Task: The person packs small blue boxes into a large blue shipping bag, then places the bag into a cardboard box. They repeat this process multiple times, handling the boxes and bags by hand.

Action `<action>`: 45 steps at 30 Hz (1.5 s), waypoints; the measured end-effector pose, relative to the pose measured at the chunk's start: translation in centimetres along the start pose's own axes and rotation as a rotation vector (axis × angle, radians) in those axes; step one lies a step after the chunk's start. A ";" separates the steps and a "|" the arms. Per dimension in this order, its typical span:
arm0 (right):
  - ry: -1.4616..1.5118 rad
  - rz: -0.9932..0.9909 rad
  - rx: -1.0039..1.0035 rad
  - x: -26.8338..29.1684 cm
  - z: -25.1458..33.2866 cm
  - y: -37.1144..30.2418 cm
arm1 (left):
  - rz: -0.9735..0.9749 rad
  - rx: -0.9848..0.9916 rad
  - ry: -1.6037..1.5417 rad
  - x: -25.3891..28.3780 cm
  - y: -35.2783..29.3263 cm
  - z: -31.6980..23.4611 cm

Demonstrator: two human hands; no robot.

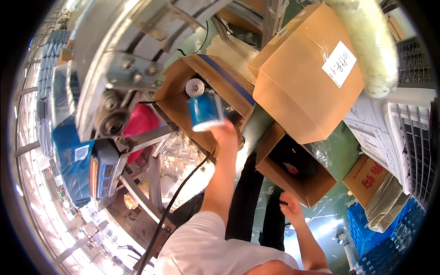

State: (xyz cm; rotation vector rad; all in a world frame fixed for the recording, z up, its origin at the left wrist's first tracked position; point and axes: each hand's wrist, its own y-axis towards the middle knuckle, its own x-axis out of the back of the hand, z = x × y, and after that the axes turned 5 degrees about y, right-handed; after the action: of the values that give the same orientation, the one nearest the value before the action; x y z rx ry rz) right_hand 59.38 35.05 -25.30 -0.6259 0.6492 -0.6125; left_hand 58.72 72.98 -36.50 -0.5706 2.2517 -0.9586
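Observation:
My left hand reaches forward, fingers closed on the lower right side of a blue-and-white packet. I hold it over an open cardboard box. Inside that box lies a white roll with a small hole in its middle; other contents are partly hidden by the packet. My right hand is low beside my leg, near a second open cardboard box with a dark inside and a small red-and-white patch. Its fingers are bent together around a small dark thing I cannot make out.
A large closed carton with a white label stands ahead on the right. On the left rises a metal machine frame, with a pink sheet and a hanging black cable. Blue crates stand at the lower right.

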 end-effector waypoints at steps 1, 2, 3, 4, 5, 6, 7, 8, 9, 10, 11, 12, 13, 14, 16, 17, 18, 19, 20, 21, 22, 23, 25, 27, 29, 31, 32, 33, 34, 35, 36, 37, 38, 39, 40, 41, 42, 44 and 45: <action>0.138 -0.016 0.037 -1.4 3.6 0.9 | 0.316 0.034 0.084 2.9 -3.3 0.2; 0.280 -0.037 0.074 -2.4 7.1 1.2 | 0.423 0.017 0.091 2.9 -8.7 0.1; 0.356 0.058 0.022 -2.2 8.5 1.4 | 0.552 -0.007 0.231 5.1 -12.1 -0.1; 0.434 0.146 -0.033 -1.8 9.4 1.4 | 0.695 0.016 0.545 8.1 -14.1 -0.6; 0.514 0.233 -0.079 -1.4 10.1 1.2 | 0.890 0.036 0.942 11.0 -15.1 -1.6; 0.607 0.251 -0.093 -1.5 10.5 0.5 | 1.168 0.047 1.368 12.7 -15.7 -3.0; 0.535 0.183 -0.213 -0.2 8.4 -0.2 | 1.429 0.169 1.616 12.3 -16.2 -4.1; 0.452 0.124 -0.339 1.1 5.9 -0.9 | 1.469 0.360 1.576 10.5 -17.5 -4.8; 0.564 0.104 -0.321 1.2 5.1 -1.5 | 1.510 0.554 1.528 8.0 -17.8 -5.2; 0.682 0.079 -0.298 1.2 4.4 -1.9 | 1.603 0.664 1.519 6.1 -16.9 -5.4; 0.800 0.054 -0.278 1.2 3.7 -2.3 | 1.692 0.263 1.385 5.9 -14.7 -4.9; 0.746 0.028 -0.243 2.0 2.5 -2.3 | 1.334 -0.092 1.401 4.9 -11.3 -3.9; 0.696 -0.001 -0.207 2.9 1.1 -2.1 | 0.936 -0.391 1.390 3.8 -7.9 -3.0; 0.642 -0.033 -0.171 3.6 -0.6 -2.2 | 0.613 -0.800 1.329 2.1 -3.5 -2.5; 0.724 -0.087 -0.257 4.6 -3.5 -2.8 | 0.067 -1.050 1.405 -1.1 2.8 -2.0; 0.752 -0.099 -0.309 5.2 -4.4 -3.2 | -0.067 -1.031 1.716 0.2 7.4 -1.8; 0.751 -0.122 -0.345 5.4 -4.9 -3.9 | -0.065 -0.926 2.104 1.4 10.6 -1.9; 0.751 -0.147 -0.356 5.0 -4.7 -4.4 | -0.038 -0.848 2.381 1.5 13.2 -2.2; 0.750 -0.107 -0.372 5.2 -4.5 -4.8 | -0.036 -0.855 2.436 2.5 16.5 -3.5; 0.749 -0.071 -0.394 5.6 -4.7 -5.5 | -0.036 -0.853 2.496 3.6 19.0 -4.5; 0.737 -0.113 -0.394 5.8 -5.3 -6.2 | 0.062 -0.698 2.515 2.7 19.1 -3.9; 0.736 -0.163 -0.391 5.6 -6.0 -7.0 | 0.170 -0.544 2.535 0.7 17.9 -3.0; 0.758 -0.200 -0.420 5.4 -6.3 -7.9 | 0.155 -0.490 2.608 -0.4 17.2 -3.1; 0.767 -0.235 -0.455 5.5 -6.8 -9.0 | 0.230 -0.527 2.679 -0.3 17.9 -4.0; 0.715 -0.260 -0.455 5.4 -7.3 -9.6 | 0.243 -0.762 2.594 -0.3 16.9 -4.5; 0.691 -0.197 -0.406 5.3 -7.2 -10.5 | 0.134 -0.813 2.352 0.2 16.2 -5.8; 0.774 -0.143 -0.377 5.2 -6.8 -10.7 | 0.007 -0.919 2.137 0.6 15.7 -6.8; 0.857 -0.097 -0.334 4.7 -5.8 -10.8 | -0.091 -1.001 1.911 1.1 15.3 -7.6; 0.961 -0.072 -0.315 5.1 -6.4 -11.3 | -0.263 -0.695 1.672 1.3 15.9 -9.2; 1.106 -0.120 -0.239 4.8 -7.8 -12.5 | -0.117 -0.583 1.120 0.0 11.6 -6.2; 1.183 -0.186 -0.151 3.9 -6.4 -13.4 | 0.065 -0.526 0.799 -0.4 7.1 -4.9; 1.247 -0.248 -0.066 3.8 -4.6 -14.9 | 0.120 -0.564 0.679 -0.2 2.9 -4.5; 1.278 -0.328 -0.004 5.2 -4.7 -17.5 | 0.173 -0.596 0.556 0.2 -1.4 -4.3; 1.308 -0.390 0.057 7.2 -5.8 -19.7 | 0.180 -0.539 0.555 1.6 -3.7 -4.3; 1.301 -0.542 0.156 9.7 -6.8 -22.4 | 0.185 -0.477 0.556 3.2 -5.9 -4.2; 1.289 -0.683 0.247 12.6 -7.0 -26.0 | 0.242 -0.472 0.594 4.3 -11.2 -2.9; 1.111 -0.742 0.469 15.8 -5.9 -29.5 | 0.299 -0.417 0.714 6.4 -13.9 -2.2; 1.241 -0.864 0.802 24.3 -5.7 -37.6 | 0.408 -0.282 0.936 11.6 -17.6 -0.6; 1.029 -0.962 0.961 26.7 -2.9 -41.1 | 0.461 -0.208 1.037 14.0 -19.6 0.5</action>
State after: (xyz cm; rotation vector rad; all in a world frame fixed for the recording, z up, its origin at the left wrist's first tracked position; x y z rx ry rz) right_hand 61.51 -10.96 -8.31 0.4202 0.8544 -2.0533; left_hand 51.90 51.86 -27.24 0.5110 3.1880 -0.8695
